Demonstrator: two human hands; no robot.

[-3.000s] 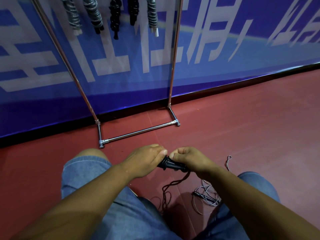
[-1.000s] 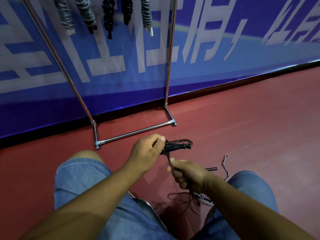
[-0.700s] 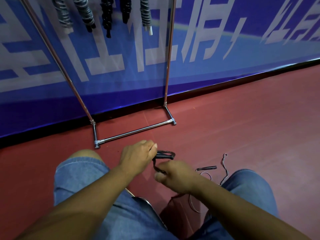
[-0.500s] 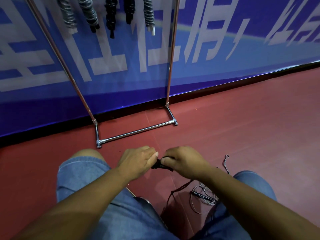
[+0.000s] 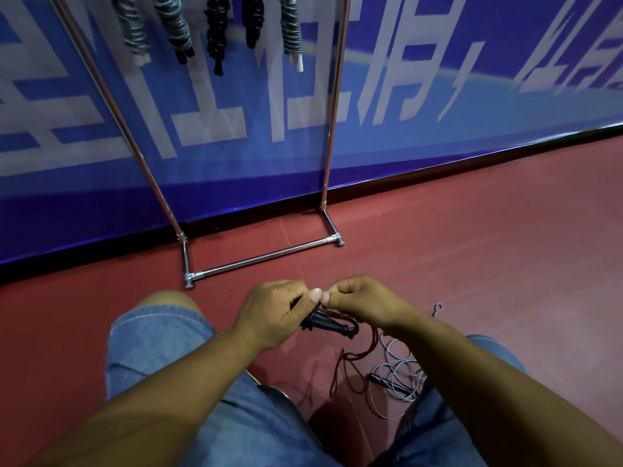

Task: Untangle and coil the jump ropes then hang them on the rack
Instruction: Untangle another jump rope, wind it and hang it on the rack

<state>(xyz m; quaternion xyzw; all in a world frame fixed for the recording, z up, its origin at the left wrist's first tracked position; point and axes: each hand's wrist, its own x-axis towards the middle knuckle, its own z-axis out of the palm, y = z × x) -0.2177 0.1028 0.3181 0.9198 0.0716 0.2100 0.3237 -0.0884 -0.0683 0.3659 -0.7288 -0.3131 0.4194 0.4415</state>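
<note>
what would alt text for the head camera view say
Seated person's left hand and right hand wind dark cord around black jump rope handles. A grey rope lies tangled on the red floor; coiled ropes hang on the metal rack.

Open floor (image 5: 472, 251); rack (image 5: 266, 256) ahead

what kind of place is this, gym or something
Likely a sports hall or gym: red sport flooring, a blue printed banner along the wall, and a metal rack hung with coiled jump ropes.
</note>
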